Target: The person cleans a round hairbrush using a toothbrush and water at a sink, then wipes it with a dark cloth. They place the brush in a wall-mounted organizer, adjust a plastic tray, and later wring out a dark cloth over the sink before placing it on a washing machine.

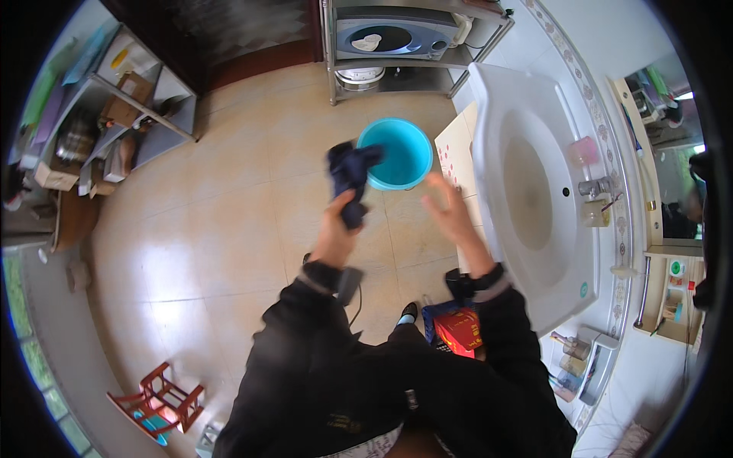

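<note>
- Left hand (pixel 337 221) grips one dark cloth (pixel 350 179), its length running up toward the one blue bucket (pixel 397 156)
- Right hand (pixel 450 210) open, empty

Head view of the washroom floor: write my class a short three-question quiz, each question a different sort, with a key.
1. True or false: the left hand grips a dark blue cloth.
2. Multiple choice: the blue bucket stands on A) the white sink, B) the tiled floor, C) the red stool.
3. Fill in: the right hand is open and holds ____.

Key: 1 true; 2 B; 3 nothing. The right hand hovers with fingers spread between the bucket and the white sink, and the red stool stands far off on the tiled floor.
</note>
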The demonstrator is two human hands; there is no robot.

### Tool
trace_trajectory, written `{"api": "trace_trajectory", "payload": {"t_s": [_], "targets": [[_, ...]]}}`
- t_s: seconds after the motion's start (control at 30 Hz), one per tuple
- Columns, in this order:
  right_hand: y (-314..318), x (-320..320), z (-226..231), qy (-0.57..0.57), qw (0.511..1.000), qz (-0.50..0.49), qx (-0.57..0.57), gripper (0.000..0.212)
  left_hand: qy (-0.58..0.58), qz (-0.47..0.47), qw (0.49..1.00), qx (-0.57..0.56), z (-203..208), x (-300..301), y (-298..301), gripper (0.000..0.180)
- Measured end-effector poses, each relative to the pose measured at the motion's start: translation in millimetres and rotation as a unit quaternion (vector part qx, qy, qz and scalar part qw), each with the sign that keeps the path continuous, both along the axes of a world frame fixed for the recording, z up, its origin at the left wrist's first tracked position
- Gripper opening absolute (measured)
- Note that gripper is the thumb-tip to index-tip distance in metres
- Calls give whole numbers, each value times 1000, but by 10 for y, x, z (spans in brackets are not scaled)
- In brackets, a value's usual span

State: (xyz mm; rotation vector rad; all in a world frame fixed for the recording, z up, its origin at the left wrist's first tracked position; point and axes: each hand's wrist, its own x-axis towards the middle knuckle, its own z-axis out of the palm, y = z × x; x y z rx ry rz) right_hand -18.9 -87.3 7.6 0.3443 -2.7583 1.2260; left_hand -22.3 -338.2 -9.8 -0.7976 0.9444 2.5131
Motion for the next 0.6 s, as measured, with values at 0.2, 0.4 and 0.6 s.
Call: {"api": "trace_trajectory", "payload": {"t_s": [0.2, 0.4, 0.6], "targets": [[-622, 73, -2246, -452, 885, -24, 108, 84, 126, -142, 849, -492, -924, 549, -2511, 53], [-745, -596, -2878, -516, 811, -94, 259, 101, -212, 142, 947, -197, -1239, 683, -3858, 27], [-1020, -1723, -3634, -388, 862, -119, 302, 94, -225, 167, 930, -237, -1440, 403, -3917, 31]]}}
